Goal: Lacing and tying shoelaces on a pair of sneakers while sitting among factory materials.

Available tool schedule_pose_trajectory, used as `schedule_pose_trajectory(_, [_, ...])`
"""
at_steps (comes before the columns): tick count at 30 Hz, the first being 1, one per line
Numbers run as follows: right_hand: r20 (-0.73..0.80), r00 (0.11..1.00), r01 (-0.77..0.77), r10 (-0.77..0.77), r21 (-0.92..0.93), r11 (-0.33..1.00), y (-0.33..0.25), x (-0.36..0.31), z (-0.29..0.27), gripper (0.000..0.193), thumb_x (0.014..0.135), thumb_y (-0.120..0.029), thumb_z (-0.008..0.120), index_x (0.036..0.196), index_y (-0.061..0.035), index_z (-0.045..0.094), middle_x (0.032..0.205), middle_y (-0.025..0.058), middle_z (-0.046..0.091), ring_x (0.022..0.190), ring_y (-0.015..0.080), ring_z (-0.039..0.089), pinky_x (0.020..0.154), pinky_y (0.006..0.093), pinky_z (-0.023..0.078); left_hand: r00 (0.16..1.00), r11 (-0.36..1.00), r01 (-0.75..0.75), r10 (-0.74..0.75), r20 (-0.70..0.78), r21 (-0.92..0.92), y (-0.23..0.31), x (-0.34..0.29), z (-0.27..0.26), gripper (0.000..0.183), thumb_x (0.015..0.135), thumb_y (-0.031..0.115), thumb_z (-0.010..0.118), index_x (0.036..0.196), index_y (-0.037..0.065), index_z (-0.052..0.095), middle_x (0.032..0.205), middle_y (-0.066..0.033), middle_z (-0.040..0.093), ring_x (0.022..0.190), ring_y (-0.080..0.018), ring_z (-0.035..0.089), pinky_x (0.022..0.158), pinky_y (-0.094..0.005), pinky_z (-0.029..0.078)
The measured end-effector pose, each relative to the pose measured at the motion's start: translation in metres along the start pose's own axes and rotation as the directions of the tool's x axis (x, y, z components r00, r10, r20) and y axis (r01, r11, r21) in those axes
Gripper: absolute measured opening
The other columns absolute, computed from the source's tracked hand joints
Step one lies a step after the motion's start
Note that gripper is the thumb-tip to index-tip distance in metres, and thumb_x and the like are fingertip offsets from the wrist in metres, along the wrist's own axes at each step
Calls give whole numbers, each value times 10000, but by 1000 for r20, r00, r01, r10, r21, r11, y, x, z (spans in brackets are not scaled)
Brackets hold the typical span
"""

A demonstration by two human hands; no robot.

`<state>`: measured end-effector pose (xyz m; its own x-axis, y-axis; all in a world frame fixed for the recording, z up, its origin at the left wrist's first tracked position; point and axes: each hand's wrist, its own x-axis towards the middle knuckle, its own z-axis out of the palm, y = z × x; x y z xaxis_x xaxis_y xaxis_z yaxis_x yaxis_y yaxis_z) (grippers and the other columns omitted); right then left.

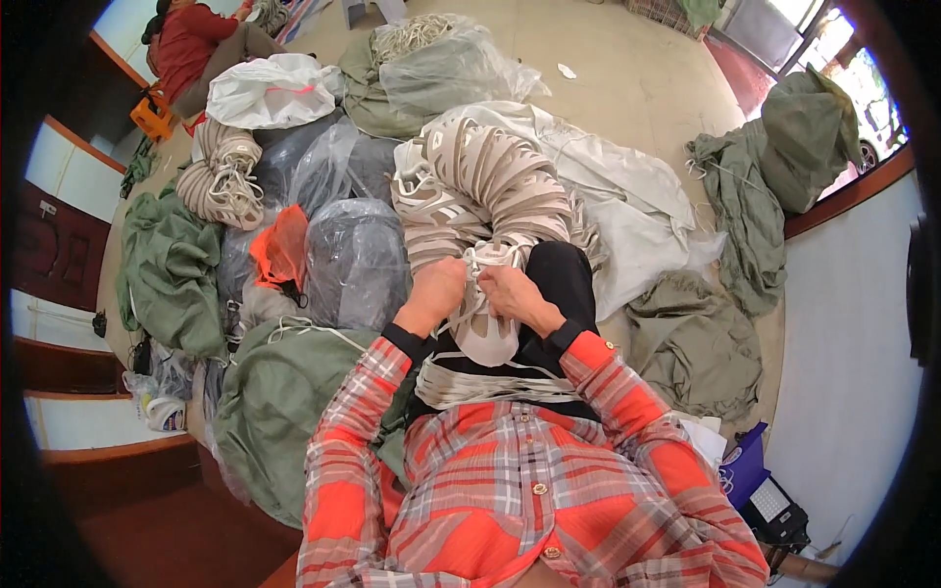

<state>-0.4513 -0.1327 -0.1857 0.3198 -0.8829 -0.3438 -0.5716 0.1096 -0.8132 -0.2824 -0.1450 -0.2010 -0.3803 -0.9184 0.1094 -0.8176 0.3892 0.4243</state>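
Note:
A beige shoe upper [487,338] rests on my lap, its toe pointing toward me. White shoelace [495,257] runs across its opening. My left hand [438,293] is closed at the left side of the lace area, fingertips pinching the lace. From the other side my right hand [520,298] bends over the upper, its fingers pressed together on the lace. Just beyond my hands curves a long nested stack of beige uppers [510,186]. A bundle of loose white laces [480,385] lies across my lap, close to my waist.
Clear plastic bags with dark contents [358,260] and an orange bag [281,247] lie left of the stack. Green sacks [284,402] stand at both sides. White sheeting [627,196] spreads to the right. Another person [191,49] sits at the far left.

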Motion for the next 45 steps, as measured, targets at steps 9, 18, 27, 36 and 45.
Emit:
schedule_pose_trajectory(9, [387, 922, -363, -7, 871, 332, 33, -6, 5, 179, 905, -206, 488, 1010, -69, 535, 766, 49, 617, 395, 53, 378, 340, 197, 319, 969, 954, -239, 245, 10, -180, -27, 16, 12, 171, 733, 188, 591, 698, 20, 593, 654, -118, 604, 575, -286, 554, 536, -357, 427])
schedule_pose_trajectory(18, [438, 892, -445, -116, 895, -41, 27, -20, 12, 382, 900, -75, 464, 1261, -91, 343, 792, 63, 538, 424, 43, 363, 323, 150, 303, 716, 3, 690, -155, 681, -724, -36, -12, 18, 135, 828, 206, 627, 796, 80, 592, 649, 24, 555, 464, -39, 448, 403, -156, 329])
schedule_pose_trajectory(27, [423, 906, -223, 27, 423, 878, 7, 0, -22, 421, 913, -165, 420, 1315, -67, 348, 575, 74, 591, 339, 98, 477, 296, 222, 372, 654, -223, 718, -111, 749, -660, -46, -13, 23, 92, 820, 155, 625, 805, 77, 579, 599, 33, 502, 432, -28, 379, 367, -159, 260])
schedule_pose_trajectory(36, [283, 957, -187, 67, 420, 888, 15, 18, -7, 198, 849, -166, 532, 913, 4, 610, 560, 59, 587, 385, 97, 507, 336, 215, 393, 653, -41, 724, -281, 703, -689, -27, -8, 13, 160, 776, 142, 631, 654, 81, 548, 543, 42, 454, 411, -49, 335, 375, -206, 235])
schedule_pose_trajectory(45, [202, 979, -53, -7, 291, 955, 9, 16, -16, 170, 797, -129, 559, 873, 10, 618, 544, 48, 572, 408, 102, 537, 368, 222, 430, 906, 654, 419, -352, 237, -630, -13, -2, 26, 156, 760, 143, 635, 679, 12, 609, 591, -11, 584, 497, -104, 494, 476, -258, 385])
